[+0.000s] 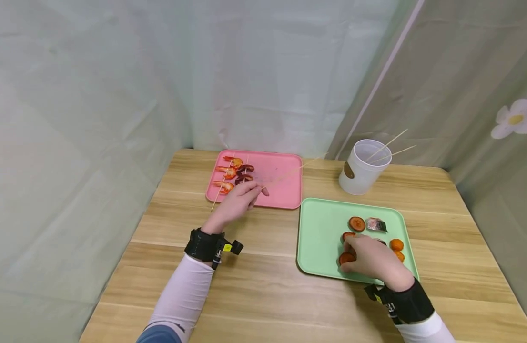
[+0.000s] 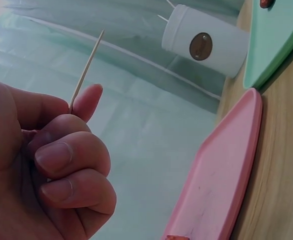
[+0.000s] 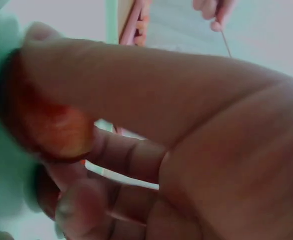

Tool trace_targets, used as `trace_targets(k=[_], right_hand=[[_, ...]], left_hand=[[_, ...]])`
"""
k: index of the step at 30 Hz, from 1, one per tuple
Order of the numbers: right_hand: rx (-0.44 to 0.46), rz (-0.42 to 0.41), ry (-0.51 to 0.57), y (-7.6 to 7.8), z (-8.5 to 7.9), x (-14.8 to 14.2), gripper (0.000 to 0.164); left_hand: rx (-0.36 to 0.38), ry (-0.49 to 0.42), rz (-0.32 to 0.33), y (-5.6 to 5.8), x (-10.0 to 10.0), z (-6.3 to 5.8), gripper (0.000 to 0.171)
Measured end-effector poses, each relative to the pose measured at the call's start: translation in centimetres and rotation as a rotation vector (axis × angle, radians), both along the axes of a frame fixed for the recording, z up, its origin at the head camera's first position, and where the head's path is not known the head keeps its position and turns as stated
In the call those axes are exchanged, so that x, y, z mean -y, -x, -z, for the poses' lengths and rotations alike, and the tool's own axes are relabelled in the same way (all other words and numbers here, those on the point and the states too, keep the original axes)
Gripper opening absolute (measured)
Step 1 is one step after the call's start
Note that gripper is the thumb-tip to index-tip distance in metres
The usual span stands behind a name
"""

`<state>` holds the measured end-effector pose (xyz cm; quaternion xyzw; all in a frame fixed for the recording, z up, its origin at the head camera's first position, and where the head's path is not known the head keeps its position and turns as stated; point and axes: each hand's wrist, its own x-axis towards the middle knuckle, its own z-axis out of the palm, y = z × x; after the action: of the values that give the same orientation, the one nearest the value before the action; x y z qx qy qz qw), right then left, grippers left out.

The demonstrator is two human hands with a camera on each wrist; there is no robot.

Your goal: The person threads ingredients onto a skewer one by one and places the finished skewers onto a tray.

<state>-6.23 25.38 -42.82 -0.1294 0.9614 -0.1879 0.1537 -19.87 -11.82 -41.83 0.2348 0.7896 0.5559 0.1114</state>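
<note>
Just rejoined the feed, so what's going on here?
A person's left hand holds a thin, seemingly bare stick up near the pink tray, where prawns lie threaded on another. The right hand grips a round slice at the green tray. Two more sticks lean in the white cup.

I have the right hand (image 3: pixel 196 130) pinching a reddish round slice (image 3: pixel 61 130) between thumb and fingers at the blurred green tray (image 3: pixel 9 195), a second dark slice (image 3: pixel 45 192) just beside it, while the far left hand (image 3: pixel 211 7) holds a thin stick (image 3: pixel 226 42).
</note>
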Motion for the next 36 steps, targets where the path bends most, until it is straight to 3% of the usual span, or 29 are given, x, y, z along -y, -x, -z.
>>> trace_targets(k=[4,7,11,16,22,24,28,36], right_hand=[[0.024,-0.018,0.111,0.5,-0.6,-0.7,0.037],[-0.002,-0.022,0.217,1.7,-1.5,-1.1,0.033],[-0.023,0.089,0.425,4.1,-2.7,-1.2,0.033],[0.022,0.281,0.784,6.4,-3.7,-0.1,0.042],[0.107,0.342,1.252,7.4,-3.9,2.2,0.034],[0.138,0.358,1.354,7.3,-3.8,2.8,0.033],[0.158,0.37,1.448,7.1,-3.6,3.6,0.036],[0.07,0.388,1.37,7.0,-3.8,4.5,0.034]], left_hand=[[0.01,-0.007,0.003,0.0,0.3,-0.3,0.033],[0.017,-0.023,0.001,-0.1,0.5,-0.8,0.033],[-0.003,-0.032,0.002,-0.4,0.7,-1.4,0.031],[-0.053,-0.008,0.031,-1.4,0.6,-2.4,0.03],[-0.167,0.085,0.082,-2.7,0.6,-3.4,0.026],[-0.197,0.118,0.093,-2.9,0.6,-3.5,0.025],[-0.223,0.176,0.096,-3.4,0.9,-3.8,0.025],[-0.221,0.237,0.109,-3.9,1.5,-3.9,0.023]])
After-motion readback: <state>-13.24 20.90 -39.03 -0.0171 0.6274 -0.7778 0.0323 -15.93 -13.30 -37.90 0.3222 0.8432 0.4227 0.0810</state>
